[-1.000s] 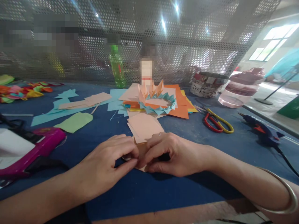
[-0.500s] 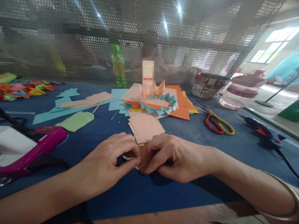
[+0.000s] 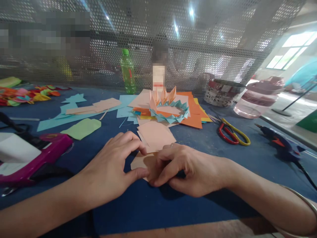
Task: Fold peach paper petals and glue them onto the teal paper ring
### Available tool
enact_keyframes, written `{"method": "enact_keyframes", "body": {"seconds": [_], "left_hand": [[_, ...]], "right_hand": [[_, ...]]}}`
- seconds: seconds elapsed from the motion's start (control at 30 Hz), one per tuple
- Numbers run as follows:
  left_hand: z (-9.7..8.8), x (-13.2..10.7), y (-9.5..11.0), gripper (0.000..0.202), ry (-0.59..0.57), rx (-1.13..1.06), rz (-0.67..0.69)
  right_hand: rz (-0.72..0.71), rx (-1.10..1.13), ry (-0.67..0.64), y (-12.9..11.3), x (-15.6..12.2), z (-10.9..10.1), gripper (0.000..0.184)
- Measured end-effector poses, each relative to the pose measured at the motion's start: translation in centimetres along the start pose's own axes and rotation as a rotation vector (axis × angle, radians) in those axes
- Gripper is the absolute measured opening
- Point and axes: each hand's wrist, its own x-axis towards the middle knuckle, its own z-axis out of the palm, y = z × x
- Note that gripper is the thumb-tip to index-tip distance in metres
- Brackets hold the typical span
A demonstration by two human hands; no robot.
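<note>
A small peach paper piece lies on the blue table between my hands. My left hand rests on the table with its thumb pressing the paper's near edge and its fingers arched above it. My right hand, with a ring on one finger, is curled and pinches the paper's right side. Just beyond them lies a small stack of peach sheets. Farther back stands a folded paper crown of teal and peach points on orange sheets.
A pink glue gun lies at the left, a blue glue gun at the right. Red and yellow scissors, a woven basket, a pink-lidded jar and a green bottle stand behind. Teal and green scraps lie left. A perforated metal screen closes the back.
My left fingers have lifted and spread off the paper, leaving only the thumb on it. The peach piece now shows flatter between my hands. My right hand has kept its pinch.
</note>
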Motion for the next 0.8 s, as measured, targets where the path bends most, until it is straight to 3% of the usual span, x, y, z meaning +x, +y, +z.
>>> {"method": "enact_keyframes", "body": {"seconds": [0.37,0.63,0.7,0.8], "left_hand": [[-0.8,0.3,-0.8,0.035,-0.025,0.057,-0.012],[-1.0,0.1,-1.0,0.028,-0.035,0.026,0.062],[-1.0,-0.1,-0.5,0.021,-0.016,0.042,0.123],[-1.0,-0.6,0.3,0.016,0.006,0.087,0.328]], "right_hand": [[0.034,-0.065,0.001,0.0,0.0,0.1,0.039],[0.031,-0.074,-0.009,-0.1,0.0,0.0,0.039],[0.017,-0.062,-0.006,-0.1,0.0,-0.1,0.039],[0.022,-0.047,-0.011,-0.1,-0.1,0.0,0.039]]}}
